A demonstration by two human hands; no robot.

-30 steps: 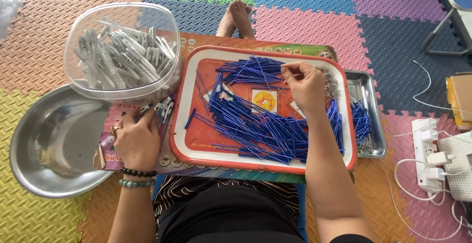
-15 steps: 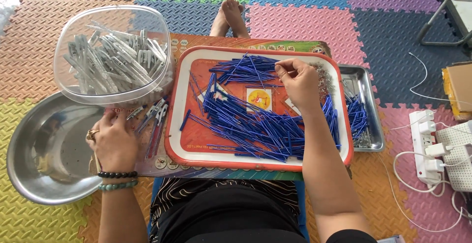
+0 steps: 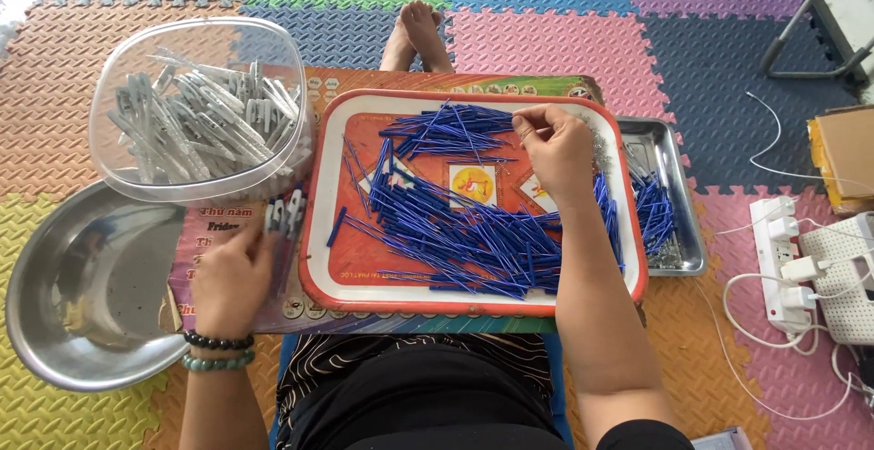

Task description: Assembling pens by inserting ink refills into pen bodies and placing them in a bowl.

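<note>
Now your right hand [image 3: 557, 148] is over the upper middle of the red tray [image 3: 319, 232], and its fingers [image 3: 528, 127] are pinched on one thin blue refill [image 3: 473, 141] from the blue refill pile [image 3: 464, 232] that fills the tray. Your left hand [image 3: 232, 277], at the lower left of the frame, rests palm down on the low table [image 3: 214, 222], and its fingers lie on a few pen barrels [image 3: 284, 213] just beside the tray's left rim; I cannot tell if this grip is clenched around them. Above it stands a clear plastic container [image 3: 200, 109] full of grey pen barrels. At the left lies a steel bowl [image 3: 86, 286], and at the right a small steel tray [image 3: 669, 204] with more blue refills.
</note>
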